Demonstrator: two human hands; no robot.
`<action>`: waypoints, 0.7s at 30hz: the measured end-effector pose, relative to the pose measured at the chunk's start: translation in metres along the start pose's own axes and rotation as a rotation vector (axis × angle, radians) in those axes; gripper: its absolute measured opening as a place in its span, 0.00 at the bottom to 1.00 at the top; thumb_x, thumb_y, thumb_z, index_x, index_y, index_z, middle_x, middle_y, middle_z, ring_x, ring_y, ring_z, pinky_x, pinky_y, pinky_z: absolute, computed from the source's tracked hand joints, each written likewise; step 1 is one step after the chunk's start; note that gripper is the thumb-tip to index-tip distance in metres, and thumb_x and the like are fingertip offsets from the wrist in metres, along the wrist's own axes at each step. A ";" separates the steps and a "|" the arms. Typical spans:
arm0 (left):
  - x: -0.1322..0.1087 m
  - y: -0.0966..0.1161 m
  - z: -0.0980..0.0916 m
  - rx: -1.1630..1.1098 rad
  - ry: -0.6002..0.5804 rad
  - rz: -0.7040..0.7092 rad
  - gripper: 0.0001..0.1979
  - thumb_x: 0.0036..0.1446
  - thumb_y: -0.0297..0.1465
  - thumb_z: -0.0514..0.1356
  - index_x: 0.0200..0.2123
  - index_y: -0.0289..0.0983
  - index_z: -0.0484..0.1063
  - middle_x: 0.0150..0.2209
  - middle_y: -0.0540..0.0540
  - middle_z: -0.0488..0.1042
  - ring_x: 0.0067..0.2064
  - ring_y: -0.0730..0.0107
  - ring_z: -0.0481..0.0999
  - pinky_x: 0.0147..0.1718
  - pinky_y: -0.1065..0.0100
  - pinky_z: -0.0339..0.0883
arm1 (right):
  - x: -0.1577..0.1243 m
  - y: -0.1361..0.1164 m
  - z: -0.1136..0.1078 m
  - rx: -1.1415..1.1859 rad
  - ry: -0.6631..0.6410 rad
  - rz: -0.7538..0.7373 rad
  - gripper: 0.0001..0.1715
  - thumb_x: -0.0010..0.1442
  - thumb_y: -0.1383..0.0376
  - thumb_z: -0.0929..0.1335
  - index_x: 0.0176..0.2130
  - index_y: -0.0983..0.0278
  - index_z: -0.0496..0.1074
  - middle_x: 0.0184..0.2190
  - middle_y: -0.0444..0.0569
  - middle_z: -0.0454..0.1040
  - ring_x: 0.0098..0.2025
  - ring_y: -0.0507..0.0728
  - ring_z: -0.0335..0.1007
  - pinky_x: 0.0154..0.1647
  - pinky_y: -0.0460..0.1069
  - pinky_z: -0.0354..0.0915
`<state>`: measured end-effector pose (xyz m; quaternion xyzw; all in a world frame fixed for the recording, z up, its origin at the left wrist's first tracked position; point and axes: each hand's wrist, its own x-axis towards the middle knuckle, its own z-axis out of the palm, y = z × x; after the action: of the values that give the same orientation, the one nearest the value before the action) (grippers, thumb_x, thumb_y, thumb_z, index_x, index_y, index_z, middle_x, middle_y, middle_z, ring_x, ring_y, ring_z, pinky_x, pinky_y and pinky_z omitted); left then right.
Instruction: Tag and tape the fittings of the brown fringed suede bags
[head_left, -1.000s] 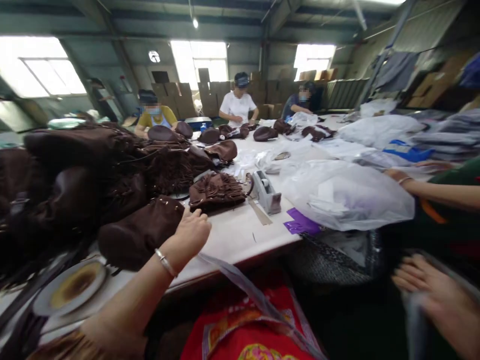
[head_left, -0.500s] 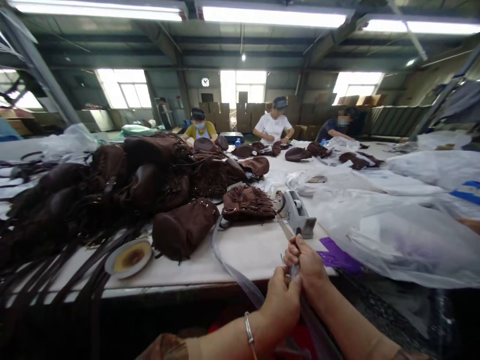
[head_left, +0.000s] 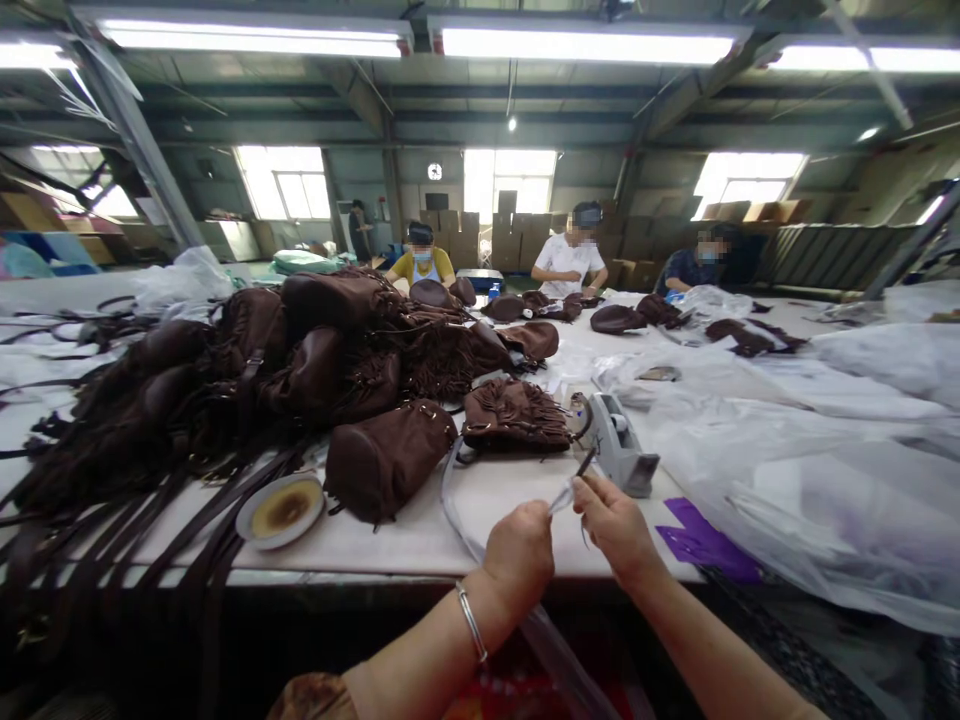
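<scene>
Left hand [head_left: 519, 553] and right hand [head_left: 616, 520] side by side at near table [head_left: 480, 500] edge, fingers pinched on clear plastic strip [head_left: 561, 495]; long axis trailing down-left, tape dispenser [head_left: 621, 455] just beyond right hand.

bags [head_left: 390, 455] brown | table [head_left: 420, 535] white | sheet [head_left: 705, 545] purple | dispenser [head_left: 622, 455] grey

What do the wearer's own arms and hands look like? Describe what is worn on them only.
Both forearms are bare, with no gloves on either hand. The left hand has a thin silver bangle at the wrist, and a brownish patterned sleeve shows near the elbow at the bottom edge. The right hand shows no jewellery and no sleeve in view.
</scene>
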<state>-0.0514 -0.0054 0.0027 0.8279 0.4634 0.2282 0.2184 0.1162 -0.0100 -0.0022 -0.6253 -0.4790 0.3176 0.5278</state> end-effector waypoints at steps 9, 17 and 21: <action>-0.006 -0.001 0.018 0.259 -0.342 0.104 0.11 0.67 0.33 0.49 0.43 0.37 0.69 0.39 0.40 0.77 0.39 0.57 0.79 0.37 0.62 0.72 | 0.013 0.040 -0.017 -0.723 -0.143 -0.384 0.21 0.62 0.67 0.60 0.48 0.63 0.76 0.40 0.54 0.79 0.41 0.59 0.75 0.42 0.50 0.66; 0.005 -0.014 0.026 0.299 -0.286 0.104 0.11 0.66 0.31 0.50 0.45 0.37 0.71 0.43 0.40 0.73 0.40 0.63 0.76 0.40 0.64 0.70 | 0.008 0.057 -0.031 -0.977 -0.530 -0.435 0.24 0.57 0.74 0.63 0.45 0.53 0.79 0.31 0.49 0.73 0.29 0.53 0.67 0.29 0.47 0.55; 0.014 -0.018 0.026 0.316 -0.258 0.117 0.13 0.65 0.33 0.52 0.38 0.37 0.76 0.42 0.40 0.72 0.44 0.60 0.72 0.40 0.64 0.67 | 0.015 0.056 -0.034 -0.831 -0.614 -0.512 0.17 0.56 0.75 0.65 0.36 0.58 0.79 0.27 0.46 0.66 0.27 0.52 0.60 0.29 0.47 0.52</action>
<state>-0.0412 0.0115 -0.0261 0.8997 0.4128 0.0571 0.1300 0.1664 -0.0072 -0.0465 -0.5235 -0.8309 0.1319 0.1350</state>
